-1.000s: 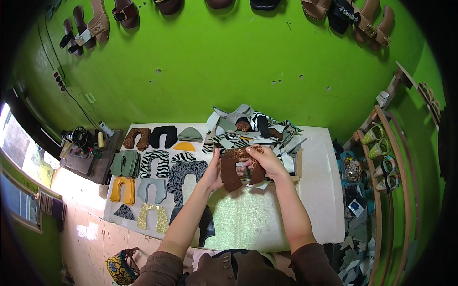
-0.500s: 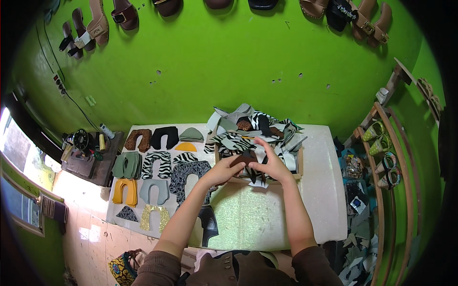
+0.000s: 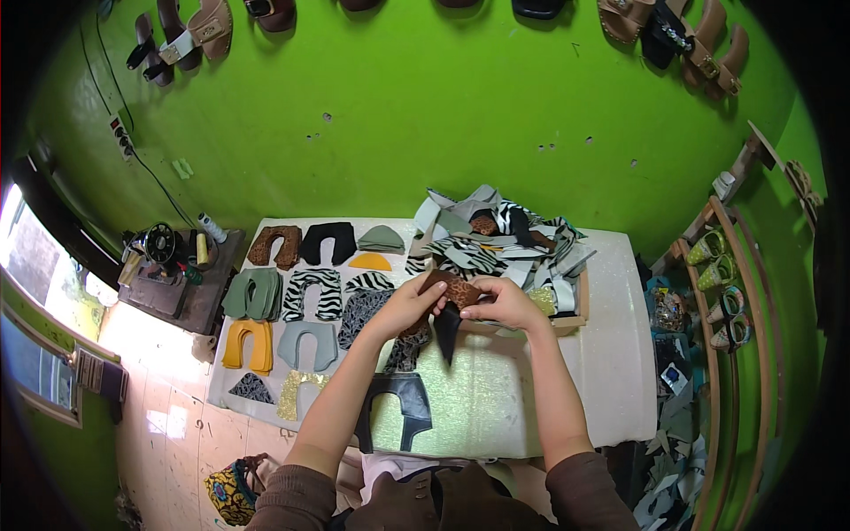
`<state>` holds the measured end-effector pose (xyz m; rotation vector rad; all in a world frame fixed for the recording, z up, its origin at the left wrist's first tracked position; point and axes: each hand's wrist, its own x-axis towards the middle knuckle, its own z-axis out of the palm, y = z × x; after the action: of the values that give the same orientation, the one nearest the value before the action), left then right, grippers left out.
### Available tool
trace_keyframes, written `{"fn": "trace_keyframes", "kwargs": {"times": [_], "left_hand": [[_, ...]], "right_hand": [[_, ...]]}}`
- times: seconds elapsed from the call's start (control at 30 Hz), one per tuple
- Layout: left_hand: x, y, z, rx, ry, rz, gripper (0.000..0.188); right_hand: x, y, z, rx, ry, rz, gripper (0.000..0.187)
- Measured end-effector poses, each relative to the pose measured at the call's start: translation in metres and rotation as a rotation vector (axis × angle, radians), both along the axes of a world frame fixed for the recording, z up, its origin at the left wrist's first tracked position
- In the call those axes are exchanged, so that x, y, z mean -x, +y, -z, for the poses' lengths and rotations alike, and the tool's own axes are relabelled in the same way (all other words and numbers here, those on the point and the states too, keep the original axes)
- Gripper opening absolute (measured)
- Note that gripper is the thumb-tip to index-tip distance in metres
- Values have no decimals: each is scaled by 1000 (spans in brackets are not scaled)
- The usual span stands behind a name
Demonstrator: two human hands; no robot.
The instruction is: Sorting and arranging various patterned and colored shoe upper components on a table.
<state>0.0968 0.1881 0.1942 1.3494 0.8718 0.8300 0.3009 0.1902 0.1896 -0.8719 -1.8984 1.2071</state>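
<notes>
My left hand (image 3: 407,308) and my right hand (image 3: 506,306) are closed on a brown leopard-print scrap (image 3: 460,289), pinched between fingers and thumbs. A pointed black scrap (image 3: 447,336) hangs below it by my left fingers; I cannot tell which hand grips it. Just beyond my hands is a wooden box (image 3: 582,305) heaped with zebra-print, grey, green and white scraps (image 3: 482,239). Left of it lie sorted U-shaped pieces: leopard (image 3: 264,245), black (image 3: 328,241), green (image 3: 252,294), zebra (image 3: 312,295), yellow (image 3: 248,345) and light grey (image 3: 307,345).
A black cut piece (image 3: 398,394) lies at the table's (image 3: 522,398) near edge. A sewing machine (image 3: 164,248) stands on the left. Wooden racks with sandals (image 3: 710,248) and floor scraps (image 3: 677,442) are on the right. A patterned bag (image 3: 232,491) sits on the floor.
My hands have drawn slightly back from the scrap box. The leopard-print scrap now shows between them, with the black piece dangling. The whole view has shifted a little.
</notes>
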Motion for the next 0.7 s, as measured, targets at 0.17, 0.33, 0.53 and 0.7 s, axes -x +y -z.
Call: {"fn": "trace_keyframes", "kwargs": {"times": [0.17, 0.33, 0.53, 0.7], "left_hand": [[51, 6, 7, 245, -177, -65, 17], [112, 17, 11, 183, -46, -60, 17], [196, 33, 31, 630, -412, -29, 20], [254, 32, 52, 870, -805, 28, 27]], "right_hand": [[44, 3, 17, 342, -9, 127, 32], [115, 1, 31, 510, 382, -53, 37], [202, 15, 67, 820, 975, -359, 32], [261, 27, 87, 962, 1104, -141, 34]]}}
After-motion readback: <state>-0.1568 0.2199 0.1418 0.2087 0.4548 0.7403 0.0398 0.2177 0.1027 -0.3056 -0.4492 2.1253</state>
